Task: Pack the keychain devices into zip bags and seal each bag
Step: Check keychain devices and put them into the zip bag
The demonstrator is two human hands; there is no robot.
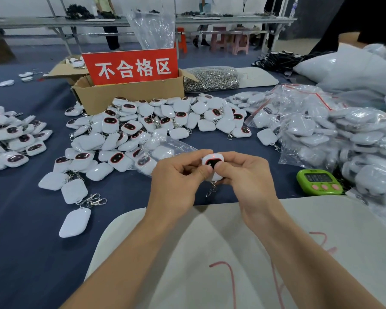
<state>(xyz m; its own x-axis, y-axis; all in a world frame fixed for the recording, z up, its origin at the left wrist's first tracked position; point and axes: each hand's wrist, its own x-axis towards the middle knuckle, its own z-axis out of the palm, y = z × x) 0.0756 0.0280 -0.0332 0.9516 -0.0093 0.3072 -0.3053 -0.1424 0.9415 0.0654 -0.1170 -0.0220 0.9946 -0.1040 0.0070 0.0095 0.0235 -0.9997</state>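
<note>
over near edge of tabletop, just past white mat, we hold one keychain device in both hands: left hand and right hand curled, thumbs pinching its face. zip bag lies just behind left hand. risks we judge: dangling clasp snags bag mouth; slack pinch drops device into loose pile.

Bare bench front-left, passable. Ahead blocked: keychain device pile, cardboard box behind. Right blocked: green timer, bagged devices.
</note>
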